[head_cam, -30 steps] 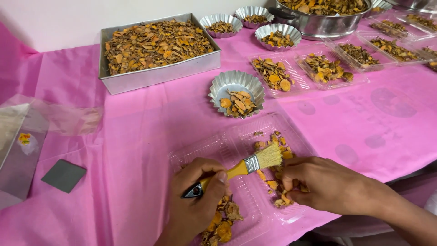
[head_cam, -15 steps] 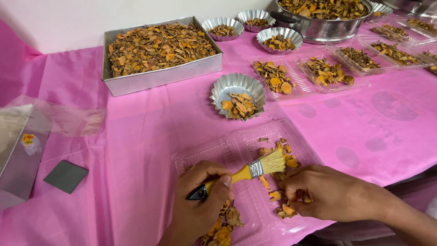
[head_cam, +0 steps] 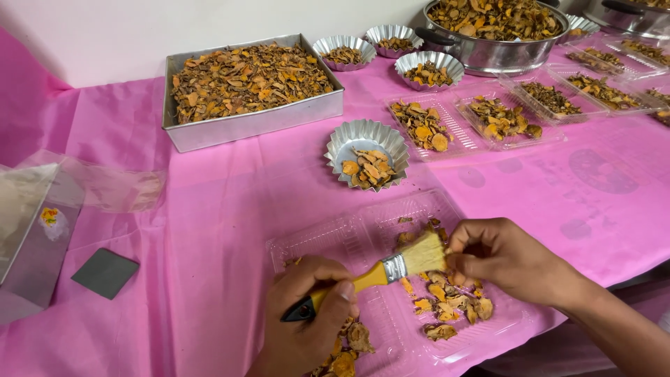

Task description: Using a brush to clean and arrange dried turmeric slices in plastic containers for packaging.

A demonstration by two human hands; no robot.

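A person works at the near edge of a surface [head_cam: 209, 230] covered in pink cloth. The left hand [head_cam: 307, 324] has its grip closed around the yellow and black handle of a brush [head_cam: 380, 274]. The handle runs up and to the right out of the fist, so the pale bristles sit well clear of that hand, over a clear plastic tray [head_cam: 349, 234] that lies open at the near edge. The right hand [head_cam: 506, 258] is curled, fingertips pinched together just beside the bristle tip; something small may be held there, but I cannot tell what. Bristles and right fingertips meet or nearly meet above a loose scatter of orange dried slices [head_cam: 450, 300] in the tray's right half. More slices lie in the tray's left half, partly hidden under the left hand.

Just beyond the tray, toward the middle of the surface, stands a fluted metal cup [head_cam: 342, 143] holding a few slices. At the far left is a rectangular metal pan [head_cam: 251, 126] heaped with slices. Along the far edge sit three more fluted cups and a large steel pot [head_cam: 488, 59], also full. To the right, several clear trays with slices run toward the far right corner. At the left edge lie a clear bag [head_cam: 42, 223] and a small grey square [head_cam: 105, 272].
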